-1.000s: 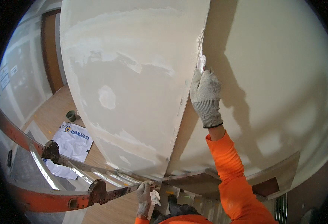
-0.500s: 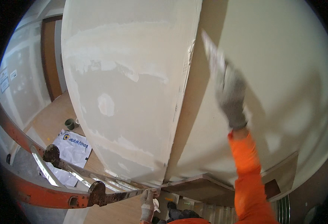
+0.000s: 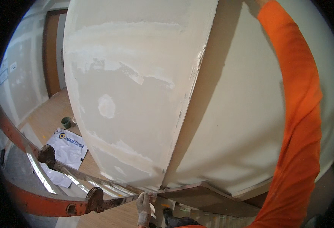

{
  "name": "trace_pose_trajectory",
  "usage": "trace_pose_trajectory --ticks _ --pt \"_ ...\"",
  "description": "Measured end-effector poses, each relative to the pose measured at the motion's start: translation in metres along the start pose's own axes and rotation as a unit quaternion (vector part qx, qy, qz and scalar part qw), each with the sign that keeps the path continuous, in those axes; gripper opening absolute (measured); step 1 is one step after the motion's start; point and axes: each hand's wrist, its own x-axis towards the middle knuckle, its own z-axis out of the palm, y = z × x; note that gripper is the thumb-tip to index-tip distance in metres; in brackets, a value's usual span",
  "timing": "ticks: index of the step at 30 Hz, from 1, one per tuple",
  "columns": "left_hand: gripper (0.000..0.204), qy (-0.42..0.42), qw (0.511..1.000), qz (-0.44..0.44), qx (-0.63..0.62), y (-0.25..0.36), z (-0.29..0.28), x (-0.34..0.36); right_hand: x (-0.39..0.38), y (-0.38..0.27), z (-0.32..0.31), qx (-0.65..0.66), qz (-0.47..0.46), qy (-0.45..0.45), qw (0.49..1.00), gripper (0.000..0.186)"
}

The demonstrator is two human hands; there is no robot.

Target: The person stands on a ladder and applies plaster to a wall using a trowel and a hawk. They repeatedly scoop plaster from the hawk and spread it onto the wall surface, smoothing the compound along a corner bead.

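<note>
My left hand [image 3: 143, 205], in a grey knit glove, is closed on the aluminium ladder rail [image 3: 124, 201] at the lower centre, beside a small white object [image 3: 152, 211]. My right arm in an orange sleeve [image 3: 298, 121] reaches up the right side. Only the wrist of my right hand [image 3: 263, 4] shows at the top edge, so its fingers and any tool are hidden. A pale plasterboard panel [image 3: 129, 98] with white filler patches has a rough filled edge beside the cream wall [image 3: 243, 114], where my arm casts a shadow.
The orange ladder side [image 3: 53, 205] spans the lower left. On the wood-look floor [image 3: 41, 117] lie a white printed bag [image 3: 66, 146] and a dark green bucket [image 3: 66, 122]. A brown door frame [image 3: 52, 53] stands beyond. A grey ledge [image 3: 208, 193] runs along the bottom, near my dark shoe [image 3: 168, 212].
My right hand has left the panel's edge with a white-coated blade and swept up and right, almost out of the frame. My left hand stays low at the ladder.
</note>
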Motion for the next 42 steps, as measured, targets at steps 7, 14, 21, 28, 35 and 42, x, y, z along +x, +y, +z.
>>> trace_pose_trajectory --ticks 7,14,21,28,35,42 --pt "0.027 -0.031 0.997 -0.058 -0.048 0.001 0.024 0.007 -0.097 -0.11 -0.064 -0.054 -0.035 -0.217 0.974 0.033" --pt "0.025 -0.061 0.995 -0.053 -0.051 0.028 0.033 0.01 -0.257 -0.255 -0.108 0.086 -0.117 -0.15 0.978 0.042" --pt "0.027 -0.01 0.999 -0.012 0.029 0.013 0.016 0.001 -0.382 -0.396 -0.178 0.109 -0.171 -0.307 0.93 0.051" --pt "0.02 0.016 0.993 0.049 0.111 -0.001 -0.003 -0.035 -0.446 -0.456 -0.217 0.32 -0.175 -0.429 0.826 0.027" --pt "0.017 0.065 0.996 -0.058 -0.03 -0.002 -0.037 -0.034 -0.217 -0.229 -0.084 -0.081 -0.046 -0.106 0.99 0.031" --pt "0.023 -0.004 0.993 -0.076 -0.087 -0.001 0.015 -0.012 -0.08 -0.163 -0.108 -0.15 0.028 -0.224 0.962 0.029"
